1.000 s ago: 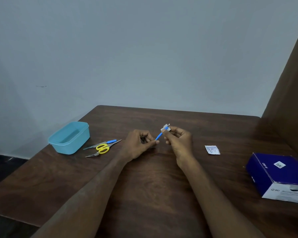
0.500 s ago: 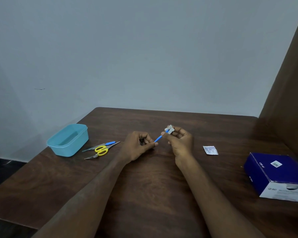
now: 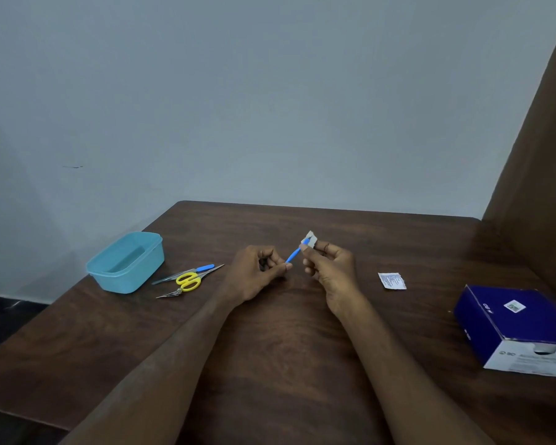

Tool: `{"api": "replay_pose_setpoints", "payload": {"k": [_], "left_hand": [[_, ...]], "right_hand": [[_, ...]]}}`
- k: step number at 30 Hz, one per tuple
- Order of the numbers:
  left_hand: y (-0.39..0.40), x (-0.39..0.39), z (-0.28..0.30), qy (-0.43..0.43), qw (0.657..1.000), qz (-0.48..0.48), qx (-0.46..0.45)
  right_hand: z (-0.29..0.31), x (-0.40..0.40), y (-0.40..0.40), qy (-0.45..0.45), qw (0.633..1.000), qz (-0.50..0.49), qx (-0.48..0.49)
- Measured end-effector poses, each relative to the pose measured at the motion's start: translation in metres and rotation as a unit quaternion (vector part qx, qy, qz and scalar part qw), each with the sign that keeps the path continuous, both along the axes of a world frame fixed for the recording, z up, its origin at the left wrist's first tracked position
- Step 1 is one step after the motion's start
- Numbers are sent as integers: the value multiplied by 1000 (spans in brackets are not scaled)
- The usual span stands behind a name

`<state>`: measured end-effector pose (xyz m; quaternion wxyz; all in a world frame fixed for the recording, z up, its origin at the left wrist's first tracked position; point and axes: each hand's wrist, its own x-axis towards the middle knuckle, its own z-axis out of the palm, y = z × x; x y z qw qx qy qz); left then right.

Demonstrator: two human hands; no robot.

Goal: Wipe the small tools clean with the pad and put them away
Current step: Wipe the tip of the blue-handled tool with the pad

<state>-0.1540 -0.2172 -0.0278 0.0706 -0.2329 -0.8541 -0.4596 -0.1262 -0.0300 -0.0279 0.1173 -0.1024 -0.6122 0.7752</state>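
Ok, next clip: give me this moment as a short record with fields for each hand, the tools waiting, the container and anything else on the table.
left hand: pinches the blue-handled tool at its near end
right hand: holds the pad folded around the tool's far end
tools waiting: yellow scissors, tweezers, another blue-handled tool, lying together
container: light blue, open, looks empty
other: torn wrapper, blue box

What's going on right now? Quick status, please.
Left hand pinches blue tool. Right hand holds pad around its tip. Scissors wait beside tub. Nothing blocking.
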Motion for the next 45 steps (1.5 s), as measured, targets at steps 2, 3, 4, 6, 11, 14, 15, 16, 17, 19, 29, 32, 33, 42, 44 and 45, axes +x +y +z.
{"api": "replay_pose_setpoints", "payload": {"k": [2, 3, 4, 6, 11, 14, 15, 16, 17, 19, 29, 32, 33, 42, 44, 45], "left_hand": [[0, -1, -1, -1, 1000, -1, 11], [0, -1, -1, -1, 1000, 0, 14], [0, -2, -2, 0, 1000, 1, 15], [0, -2, -2, 3, 1000, 3, 14], [0, -2, -1, 3, 1000, -2, 12], [0, -1, -1, 3, 1000, -2, 14], [-1, -1, -1, 0, 1000, -3, 14], [-1, -1, -1, -4, 1000, -6, 15], [0, -1, -1, -8, 1000, -8, 17], [0, -1, -2, -15, 999, -12, 28], [0, -2, -3, -8, 1000, -1, 28], [-1, -4, -4, -10, 999, -9, 32], [-1, -4, -4, -9, 999, -10, 32], [0, -2, -4, -6, 1000, -1, 30], [0, -3, -5, -12, 999, -5, 39], [-1, -4, -5, -13, 999, -6, 43]], "right_hand": [[-2, 1, -4, 1, 999, -1, 33], [-2, 2, -7, 2, 999, -1, 48], [-2, 3, -9, 4, 998, -1, 57], [-1, 2, -10, 11, 997, -9, 73], [2, -1, -2, 44, 990, -36, 128], [6, 1, 0, 64, 993, -37, 97], [7, 1, 1, 66, 992, -42, 96], [6, 0, 2, 65, 991, -50, 103], [6, -1, 3, 63, 990, -63, 109], [4, -2, 6, 54, 985, -104, 126], [0, 2, -4, 73, 976, -124, 163], [-5, 3, -14, 48, 983, -48, 170], [-5, 4, -16, 42, 984, -36, 171], [-4, 2, -11, 34, 998, -44, 21], [-4, 5, -14, 24, 999, -21, 26], [-4, 6, -14, 22, 999, -16, 32]]}}
